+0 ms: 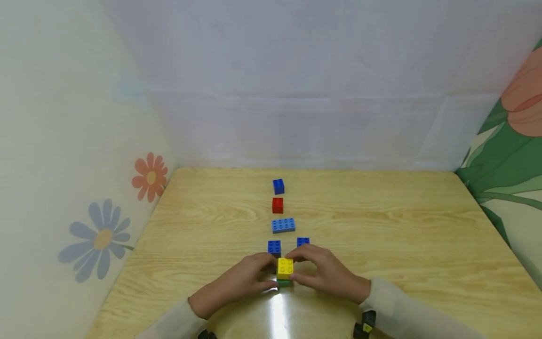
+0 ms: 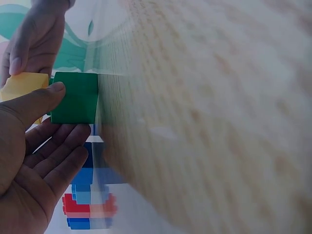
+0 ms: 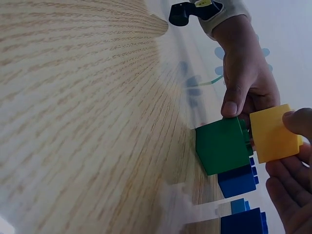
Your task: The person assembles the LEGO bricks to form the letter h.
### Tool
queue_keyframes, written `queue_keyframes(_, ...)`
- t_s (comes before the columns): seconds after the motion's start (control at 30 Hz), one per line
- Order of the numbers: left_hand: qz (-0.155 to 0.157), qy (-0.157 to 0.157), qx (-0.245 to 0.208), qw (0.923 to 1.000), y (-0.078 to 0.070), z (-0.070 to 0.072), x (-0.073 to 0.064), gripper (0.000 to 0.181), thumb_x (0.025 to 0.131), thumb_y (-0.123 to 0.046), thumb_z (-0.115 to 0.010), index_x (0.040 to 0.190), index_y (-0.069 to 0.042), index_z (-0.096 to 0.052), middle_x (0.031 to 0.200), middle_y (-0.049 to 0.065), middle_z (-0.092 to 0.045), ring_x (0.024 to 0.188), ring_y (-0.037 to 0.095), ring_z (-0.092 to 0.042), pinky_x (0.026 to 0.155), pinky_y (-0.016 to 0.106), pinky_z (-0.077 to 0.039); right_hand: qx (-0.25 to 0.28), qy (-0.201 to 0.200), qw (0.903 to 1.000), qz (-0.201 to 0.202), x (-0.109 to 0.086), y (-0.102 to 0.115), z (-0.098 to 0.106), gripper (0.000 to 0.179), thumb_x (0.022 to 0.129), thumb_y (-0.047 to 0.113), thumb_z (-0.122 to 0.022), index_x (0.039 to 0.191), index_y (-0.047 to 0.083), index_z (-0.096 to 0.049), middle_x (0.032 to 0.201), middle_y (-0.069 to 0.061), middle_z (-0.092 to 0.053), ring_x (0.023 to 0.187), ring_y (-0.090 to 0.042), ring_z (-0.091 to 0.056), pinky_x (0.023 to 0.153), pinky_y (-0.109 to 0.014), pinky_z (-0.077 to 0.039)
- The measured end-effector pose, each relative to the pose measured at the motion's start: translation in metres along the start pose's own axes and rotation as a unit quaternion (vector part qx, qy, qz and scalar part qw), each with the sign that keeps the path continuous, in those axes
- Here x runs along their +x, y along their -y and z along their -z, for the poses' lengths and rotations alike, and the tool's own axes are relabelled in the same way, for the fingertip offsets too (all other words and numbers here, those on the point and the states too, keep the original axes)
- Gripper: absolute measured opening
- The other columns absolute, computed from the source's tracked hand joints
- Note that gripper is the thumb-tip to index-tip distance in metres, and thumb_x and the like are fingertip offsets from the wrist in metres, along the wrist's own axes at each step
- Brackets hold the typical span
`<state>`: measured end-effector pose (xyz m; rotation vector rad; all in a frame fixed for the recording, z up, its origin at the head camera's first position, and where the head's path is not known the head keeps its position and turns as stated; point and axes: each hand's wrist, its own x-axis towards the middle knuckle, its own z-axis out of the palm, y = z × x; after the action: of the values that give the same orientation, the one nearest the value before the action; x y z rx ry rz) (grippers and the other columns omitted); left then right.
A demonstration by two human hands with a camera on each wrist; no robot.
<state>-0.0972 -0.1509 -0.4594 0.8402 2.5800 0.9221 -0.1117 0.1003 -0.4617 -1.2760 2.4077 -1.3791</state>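
Note:
My left hand holds a green toy block steady on the table, thumb on one side and fingers on the other. Directly over it, a yellow block is pinched by my right hand. In the right wrist view the yellow block sits slightly tilted above the studs of the green block, with a thin gap between them. Just beyond the hands lie two dark blue blocks, one on the left and one on the right, the latter partly hidden by my right hand.
Farther back on the wooden table, a longer light blue block, a red block and a blue block form a rough line. A pale wall stands behind the table, and flower-patterned walls flank it.

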Motion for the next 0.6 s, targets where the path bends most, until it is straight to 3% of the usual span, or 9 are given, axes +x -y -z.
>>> queue_keyframes(0.37, -0.012, -0.007, 0.001, 0.9999, -0.0018, 0.0005, -0.0010, 0.030, 0.085, -0.030, -0.077, 0.106, -0.015, -0.062, 0.100, -0.011, -0.063, 0.093, 0.004, -0.058, 0.088, 0.029, -0.051, -0.009, 0.009, 0.9999, 0.000, -0.0003, 0.0006, 0.0009, 0.038, 0.092, 0.035, -0.068, 0.126, 0.021, -0.060, 0.120, 0.010, -0.060, 0.106, -0.006, -0.058, 0.089, -0.031, -0.053)
queue_keyframes(0.6, -0.010, -0.007, -0.001, 0.9999, -0.0030, 0.0015, -0.0001, 0.027, 0.085, -0.031, -0.077, 0.102, -0.017, -0.062, 0.098, -0.012, -0.063, 0.091, 0.003, -0.058, 0.087, 0.029, -0.051, -0.025, 0.016, 0.9985, 0.045, 0.0009, -0.0021, -0.0010, 0.039, 0.094, 0.031, -0.065, 0.131, 0.021, -0.057, 0.123, 0.008, -0.060, 0.108, -0.008, -0.058, 0.090, -0.028, -0.051)
